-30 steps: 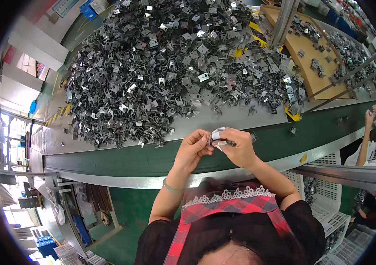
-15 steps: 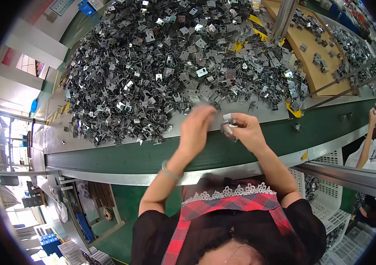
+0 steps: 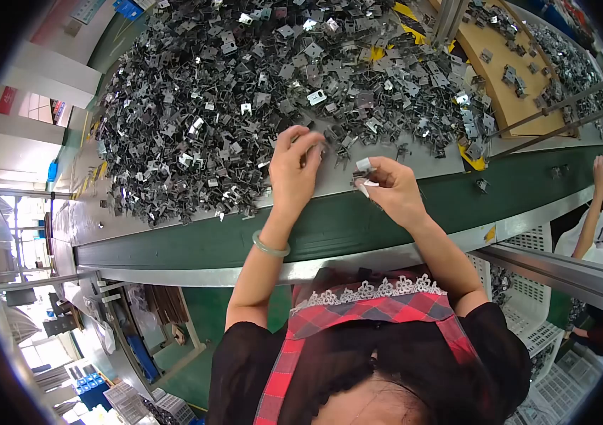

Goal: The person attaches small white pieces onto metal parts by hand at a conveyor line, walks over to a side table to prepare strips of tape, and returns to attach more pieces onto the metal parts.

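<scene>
A large heap of small bent metal clips (image 3: 202,120) covers the worktop. At the heap's near edge is my left hand (image 3: 293,170), its fingers curled towards the thumb. The fingertips are blurred against the grey pieces, so what they pinch cannot be made out. To the right, above the green conveyor belt (image 3: 330,227), my right hand (image 3: 397,193) holds a metal clip (image 3: 362,176) between thumb and fingers. White coverings show on its thumb and a fingertip.
Loose clips (image 3: 482,185) lie on the belt at the right. A tan board (image 3: 496,88) with more clips stands behind a metal post (image 3: 451,25). Another person's hands (image 3: 602,170) are at the far right. White plastic crates (image 3: 528,312) sit below the belt.
My left hand has moved up and left, away from my right hand, to the edge of the heap. The right hand stays nearly in place with its clip.
</scene>
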{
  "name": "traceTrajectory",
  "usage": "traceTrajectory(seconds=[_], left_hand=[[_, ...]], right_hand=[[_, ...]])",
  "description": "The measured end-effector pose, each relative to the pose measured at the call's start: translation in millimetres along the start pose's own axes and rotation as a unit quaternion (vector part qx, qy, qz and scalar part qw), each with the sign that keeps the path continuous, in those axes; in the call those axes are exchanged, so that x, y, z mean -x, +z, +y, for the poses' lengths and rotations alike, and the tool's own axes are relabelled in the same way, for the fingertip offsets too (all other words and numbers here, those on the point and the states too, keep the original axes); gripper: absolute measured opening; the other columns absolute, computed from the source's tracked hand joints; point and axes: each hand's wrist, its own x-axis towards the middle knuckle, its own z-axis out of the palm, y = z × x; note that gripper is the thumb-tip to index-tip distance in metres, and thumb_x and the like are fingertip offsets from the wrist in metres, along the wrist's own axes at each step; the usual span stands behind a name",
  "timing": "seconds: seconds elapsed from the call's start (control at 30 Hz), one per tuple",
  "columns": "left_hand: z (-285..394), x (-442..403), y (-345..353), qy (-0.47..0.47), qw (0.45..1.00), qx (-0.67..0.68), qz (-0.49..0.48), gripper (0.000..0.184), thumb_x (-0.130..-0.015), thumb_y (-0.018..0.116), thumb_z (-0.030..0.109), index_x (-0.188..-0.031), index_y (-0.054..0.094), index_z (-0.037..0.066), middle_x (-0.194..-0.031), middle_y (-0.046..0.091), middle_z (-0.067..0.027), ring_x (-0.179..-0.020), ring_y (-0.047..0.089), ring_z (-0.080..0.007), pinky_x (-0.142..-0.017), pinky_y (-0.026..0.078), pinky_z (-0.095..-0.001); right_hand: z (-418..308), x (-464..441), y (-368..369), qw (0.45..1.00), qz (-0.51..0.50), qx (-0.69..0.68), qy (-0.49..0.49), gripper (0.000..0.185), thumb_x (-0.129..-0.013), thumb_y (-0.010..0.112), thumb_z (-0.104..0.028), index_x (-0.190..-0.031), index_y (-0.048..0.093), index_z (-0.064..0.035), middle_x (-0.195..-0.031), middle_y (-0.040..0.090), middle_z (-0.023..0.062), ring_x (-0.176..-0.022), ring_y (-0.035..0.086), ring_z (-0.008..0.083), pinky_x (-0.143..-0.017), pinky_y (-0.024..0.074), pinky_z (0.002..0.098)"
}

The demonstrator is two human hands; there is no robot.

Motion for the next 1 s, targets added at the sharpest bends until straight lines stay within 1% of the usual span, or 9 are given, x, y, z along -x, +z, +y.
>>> traceTrajectory(seconds=[0.03,0.1,0.17,0.23,0.3,0.37,0.63,0.8,1.0], left_hand=[[-2.6,4.4,2.7,-0.003,1.000,0.000,0.001,0.035,-0.082,0.067,0.007,-0.117,0.062,0.006,-0.112,0.060,-0.0081,-0.081,0.063,-0.0170,-0.071,0.052,-0.0266],[-6.8,9.7,9.0,-0.100,0.963,0.250,-0.021,0.031,-0.083,0.067,0.004,-0.114,0.064,0.004,-0.114,0.059,-0.0049,-0.085,0.064,-0.0123,-0.072,0.053,-0.0240],[2.9,29.6,8.7,-0.083,0.931,0.350,-0.061,0.032,-0.082,0.067,-0.001,-0.114,0.064,0.003,-0.109,0.061,-0.0045,-0.086,0.064,-0.0118,-0.069,0.055,-0.0233],[16.0,38.9,1.0,-0.122,0.926,0.315,-0.171,0.040,-0.079,0.069,-0.005,-0.117,0.062,0.003,-0.102,0.063,-0.0067,-0.089,0.064,-0.0116,-0.069,0.055,-0.0240],[13.7,49.3,3.3,-0.095,0.950,0.252,-0.158,0.043,-0.077,0.069,-0.003,-0.118,0.061,0.005,-0.101,0.066,-0.0101,-0.088,0.067,-0.0172,-0.074,0.055,-0.0291],[12.2,54.8,5.4,0.038,0.995,-0.001,-0.087,0.044,-0.073,0.070,-0.003,-0.115,0.063,0.005,-0.108,0.067,-0.0117,-0.089,0.068,-0.0220,-0.076,0.054,-0.0302],[14.0,68.0,9.6,0.121,0.991,-0.019,-0.051,0.046,-0.070,0.068,-0.004,-0.114,0.063,0.008,-0.108,0.066,-0.0125,-0.094,0.066,-0.0282,-0.077,0.054,-0.0320],[20.5,70.9,8.0,0.087,0.994,0.009,-0.072,0.043,-0.073,0.065,-0.003,-0.114,0.060,0.007,-0.109,0.065,-0.0139,-0.096,0.064,-0.0339,-0.079,0.053,-0.0391],[19.8,72.1,12.4,0.099,0.994,-0.017,-0.052,0.042,-0.072,0.066,-0.001,-0.114,0.060,0.007,-0.107,0.065,-0.0136,-0.093,0.064,-0.0336,-0.078,0.054,-0.0390]], right_hand=[[-0.4,-0.6,3.1,1.000,-0.002,0.001,0.002,0.026,-0.083,0.066,0.004,-0.109,0.061,0.0006,-0.092,0.066,0.0012,-0.079,0.060,0.0042,-0.066,0.0473,0.0187],[-1.5,-2.7,7.7,0.999,-0.002,0.024,-0.042,0.028,-0.082,0.066,0.006,-0.110,0.060,0.0009,-0.092,0.066,0.0016,-0.080,0.060,0.0045,-0.068,0.0482,0.0190],[-6.6,1.0,9.6,0.999,0.001,0.027,-0.040,0.028,-0.082,0.066,0.006,-0.109,0.060,0.0012,-0.091,0.066,0.0020,-0.081,0.060,0.0046,-0.069,0.0486,0.0193],[-9.0,2.7,9.4,0.999,0.002,0.029,-0.041,0.027,-0.082,0.067,0.006,-0.107,0.060,0.0014,-0.091,0.066,0.0024,-0.081,0.060,0.0048,-0.069,0.0489,0.0195],[-9.2,6.1,7.5,0.996,-0.013,0.082,-0.035,0.026,-0.081,0.068,0.006,-0.105,0.060,0.0018,-0.091,0.066,0.0029,-0.080,0.060,0.0048,-0.069,0.0491,0.0199],[-12.9,11.2,9.8,0.995,-0.013,0.090,-0.038,0.026,-0.081,0.068,0.006,-0.105,0.060,0.0020,-0.091,0.066,0.0030,-0.079,0.061,0.0050,-0.069,0.0492,0.0201],[-8.9,23.7,17.6,0.978,0.003,0.187,-0.092,0.025,-0.080,0.068,0.006,-0.103,0.060,0.0027,-0.090,0.068,0.0037,-0.080,0.061,0.0063,-0.069,0.0496,0.0204],[-9.0,24.1,18.7,0.998,-0.008,0.052,-0.026,0.023,-0.081,0.067,0.007,-0.102,0.060,0.0029,-0.091,0.068,0.0038,-0.082,0.062,0.0058,-0.071,0.0497,0.0201],[-6.2,21.2,14.4,0.996,-0.015,0.087,-0.031,0.024,-0.082,0.066,0.007,-0.104,0.059,0.0032,-0.093,0.067,0.0037,-0.082,0.061,0.0052,-0.071,0.0491,0.0197]])
